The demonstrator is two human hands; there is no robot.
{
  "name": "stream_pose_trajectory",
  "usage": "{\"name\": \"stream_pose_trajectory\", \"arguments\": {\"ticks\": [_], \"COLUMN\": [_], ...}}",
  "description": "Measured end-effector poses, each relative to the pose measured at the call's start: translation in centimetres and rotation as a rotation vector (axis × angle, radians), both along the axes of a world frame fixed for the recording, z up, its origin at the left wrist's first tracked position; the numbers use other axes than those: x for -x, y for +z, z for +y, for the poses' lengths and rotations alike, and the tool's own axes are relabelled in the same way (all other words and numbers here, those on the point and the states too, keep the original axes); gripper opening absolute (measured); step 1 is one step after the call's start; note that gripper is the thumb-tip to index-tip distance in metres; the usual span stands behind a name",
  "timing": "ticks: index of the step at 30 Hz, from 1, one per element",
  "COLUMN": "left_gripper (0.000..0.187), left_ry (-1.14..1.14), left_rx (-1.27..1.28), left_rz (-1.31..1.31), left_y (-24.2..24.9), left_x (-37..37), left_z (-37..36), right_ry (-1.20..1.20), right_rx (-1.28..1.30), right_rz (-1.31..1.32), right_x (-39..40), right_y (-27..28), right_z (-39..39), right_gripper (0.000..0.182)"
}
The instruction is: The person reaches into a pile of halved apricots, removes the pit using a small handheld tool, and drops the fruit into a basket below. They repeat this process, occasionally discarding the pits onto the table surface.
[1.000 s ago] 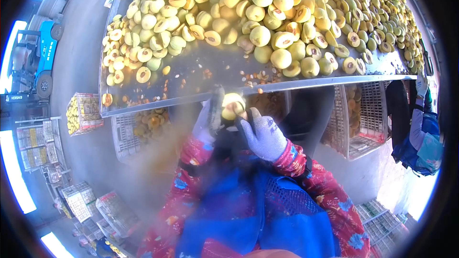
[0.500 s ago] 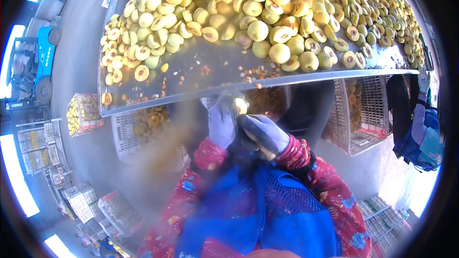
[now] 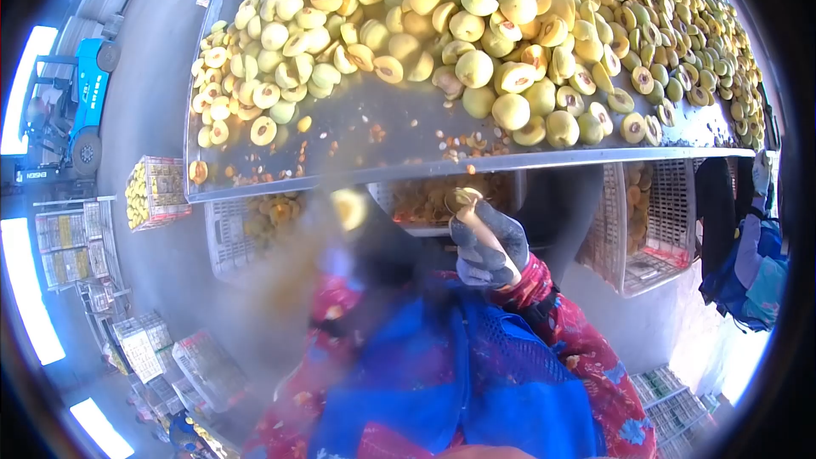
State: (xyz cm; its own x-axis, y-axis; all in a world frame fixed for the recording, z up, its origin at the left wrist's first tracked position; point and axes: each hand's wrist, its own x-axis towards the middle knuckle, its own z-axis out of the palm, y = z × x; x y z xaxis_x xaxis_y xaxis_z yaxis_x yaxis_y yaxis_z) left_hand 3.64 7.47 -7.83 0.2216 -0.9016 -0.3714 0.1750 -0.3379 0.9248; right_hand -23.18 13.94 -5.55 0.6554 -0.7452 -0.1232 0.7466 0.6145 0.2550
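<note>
My right hand (image 3: 489, 251), in a grey-coated glove, is closed around a pitting tool (image 3: 495, 242) with a pale wooden handle. Its rounded end points up toward the table edge, with a small yellowish piece at the tip. My left hand (image 3: 338, 262) is smeared by motion and lens haze. At its fingertips is a blurred yellow peach half (image 3: 349, 208), apart from the tool. Many halved yellow-green peaches (image 3: 514, 110) lie heaped on the metal table (image 3: 365, 119) ahead, some with brown pits still in them.
Below the table edge stand a crate of peach pieces (image 3: 228, 234), a container of brownish scraps (image 3: 425, 204) and a tilted crate (image 3: 625, 242). Pit fragments (image 3: 459, 143) dot the tabletop. Another person (image 3: 752, 246) works at right. A blue forklift (image 3: 87, 110) and stacked crates (image 3: 72, 246) are left.
My hands were together at a peach under the table edge. Now they are apart: the left has moved left with a peach half, and the right keeps the tool, its tip now visible.
</note>
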Motion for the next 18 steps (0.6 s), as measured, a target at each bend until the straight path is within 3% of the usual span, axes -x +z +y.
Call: {"name": "stream_pose_trajectory", "arguments": {"ticks": [2,3,4,5,7,8,9,10,11,12,13,15,18], "left_gripper": [0.047,0.048,0.048,0.048,0.043,0.036,0.034,0.034,0.036,0.037,0.04,0.039,0.04], "left_ry": [-0.35,-0.261,-0.185,-0.291,-0.404,-0.388,-0.474,-0.552,-0.661,-0.698,-0.888,-0.953,-1.142], "left_rx": [0.003,-0.226,-0.118,-0.056,0.138,0.48,0.525,0.715,0.749,0.768,0.615,0.534,0.332], "left_rz": [-1.333,-1.703,-1.902,-1.81,-1.667,-1.669,-1.631,-1.748,-1.75,-1.875,-1.93,-1.997,-1.842], "left_y": [4.5,6.3,4.3,5.8,7.9,7.0,6.8,5.0,4.2,1.9,1.5,0.5,1.7], "left_x": [-4.0,-3.5,-5.8,-5.6,-3.0,-1.3,1.0,2.5,4.8,6.2,7.5,8.7,8.5], "left_z": [-0.4,-0.8,-1.6,-3.5,-9.5,-12.5,-15.6,-19.1,-21.8,-23.9,-25.0,-25.9,-24.3], "right_ry": [0.072,0.119,0.171,0.215,0.223,0.22,0.208,0.203,0.203,0.202,0.2,0.152,0.146], "right_rx": [0.025,0.037,0.048,0.061,0.121,0.163,0.206,0.199,0.204,0.21,0.214,0.162,0.169], "right_rz": [0.183,0.451,0.716,0.981,1.023,1.072,1.124,1.11,1.109,1.11,1.109,1.155,1.19], "right_x": [1.3,1.4,1.3,1.1,0.6,0.2,-0.1,-0.1,-0.1,0.0,0.1,0.5,1.3], "right_y": [-1.6,-1.3,-0.9,-0.6,-1.3,-1.1,-0.9,0.1,0.3,0.5,0.7,1.6,1.9], "right_z": [-0.2,-0.5,-0.4,-0.3,-0.1,-0.1,-0.2,-0.2,-0.2,-0.2,-0.2,0.2,0.7], "right_gripper": [0.045,0.045,0.044,0.044,0.045,0.044,0.043,0.042,0.042,0.042,0.043,0.045,0.046]}}
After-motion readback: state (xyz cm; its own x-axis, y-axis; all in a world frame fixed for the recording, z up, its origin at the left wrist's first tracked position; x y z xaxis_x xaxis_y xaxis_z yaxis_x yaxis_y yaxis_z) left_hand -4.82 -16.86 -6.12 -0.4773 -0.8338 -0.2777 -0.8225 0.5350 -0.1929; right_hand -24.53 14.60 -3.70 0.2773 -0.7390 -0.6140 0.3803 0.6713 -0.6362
